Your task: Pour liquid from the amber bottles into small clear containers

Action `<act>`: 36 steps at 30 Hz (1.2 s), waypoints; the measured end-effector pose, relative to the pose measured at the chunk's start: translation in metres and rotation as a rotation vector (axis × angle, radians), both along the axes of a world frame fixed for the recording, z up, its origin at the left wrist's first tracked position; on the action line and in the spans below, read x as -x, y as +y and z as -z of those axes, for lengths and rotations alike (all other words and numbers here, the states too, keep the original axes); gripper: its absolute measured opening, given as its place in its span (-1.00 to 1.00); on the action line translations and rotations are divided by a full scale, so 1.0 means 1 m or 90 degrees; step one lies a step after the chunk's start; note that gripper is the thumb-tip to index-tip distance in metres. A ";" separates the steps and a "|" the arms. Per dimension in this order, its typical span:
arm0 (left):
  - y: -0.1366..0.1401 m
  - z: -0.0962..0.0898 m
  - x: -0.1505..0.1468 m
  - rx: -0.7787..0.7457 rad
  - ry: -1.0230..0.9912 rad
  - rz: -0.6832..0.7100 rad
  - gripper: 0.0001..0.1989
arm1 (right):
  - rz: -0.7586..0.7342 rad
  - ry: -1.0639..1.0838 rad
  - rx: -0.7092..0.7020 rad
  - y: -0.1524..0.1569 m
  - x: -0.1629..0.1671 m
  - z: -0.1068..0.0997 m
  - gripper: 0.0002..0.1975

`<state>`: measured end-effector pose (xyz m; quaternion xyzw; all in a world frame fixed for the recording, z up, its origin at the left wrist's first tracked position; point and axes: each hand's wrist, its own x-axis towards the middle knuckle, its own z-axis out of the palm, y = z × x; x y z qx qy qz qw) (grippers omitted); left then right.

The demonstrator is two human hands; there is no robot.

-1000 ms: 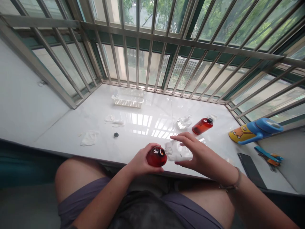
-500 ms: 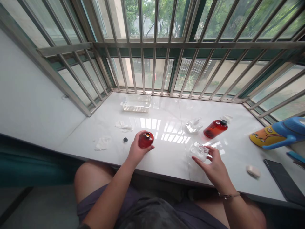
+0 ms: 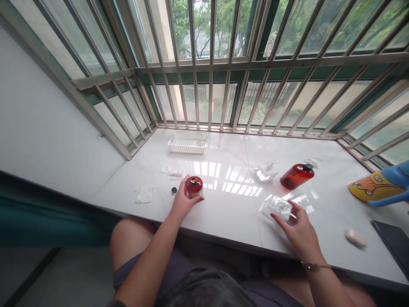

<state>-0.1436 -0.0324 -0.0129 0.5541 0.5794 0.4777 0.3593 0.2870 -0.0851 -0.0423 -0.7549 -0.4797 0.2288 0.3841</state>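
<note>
My left hand is wrapped round a small red bottle whose uncapped neck faces up. Just left of it on the white counter lies a black cap. On the right, my right hand grips a clear square bottle between thumb and fingers, close to the counter. Beyond that hand a larger red bottle with a black cap lies on its side. Another clear item, seemingly a square bottle, lies beside it; its details are lost in glare.
A white perforated basket stands near the window bars. Crumpled tissues lie at the left. To the right are a yellow and blue flask, a pale rounded case and a black phone. The counter's front edge runs before my knees.
The view has shifted a little. My left hand has brought the small red bottle slightly nearer the black cap. My right hand, with the clear bottle, has moved slightly right.
</note>
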 end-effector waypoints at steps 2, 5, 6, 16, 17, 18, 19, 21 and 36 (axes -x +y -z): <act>-0.010 0.000 0.013 -0.065 0.063 -0.008 0.09 | -0.007 -0.013 -0.013 0.000 -0.001 0.008 0.07; -0.027 -0.004 0.045 -0.172 0.213 -0.154 -0.27 | -0.002 -0.034 -0.037 0.000 -0.001 0.017 0.08; -0.032 -0.005 0.059 -0.181 0.279 -0.229 -0.42 | 0.003 -0.042 -0.043 -0.001 -0.001 0.019 0.09; -0.056 0.005 0.145 0.115 0.776 -0.253 -0.63 | 0.018 -0.066 -0.066 -0.003 0.003 0.018 0.08; -0.058 0.004 0.141 0.120 0.786 -0.246 -0.62 | 0.019 -0.065 -0.068 -0.003 0.003 0.018 0.07; -0.061 0.003 0.134 0.120 0.793 -0.236 -0.63 | 0.020 -0.065 -0.069 -0.003 0.003 0.018 0.07; -0.064 0.003 0.124 0.111 0.794 -0.221 -0.64 | 0.021 -0.068 -0.071 -0.003 0.003 0.019 0.06; -0.071 0.007 0.098 0.070 0.777 -0.174 -0.68 | 0.020 -0.078 -0.076 -0.004 0.003 0.020 0.05; -0.094 0.040 -0.119 -0.232 0.543 0.330 -0.57 | 0.012 -0.094 -0.116 -0.004 0.005 0.020 0.00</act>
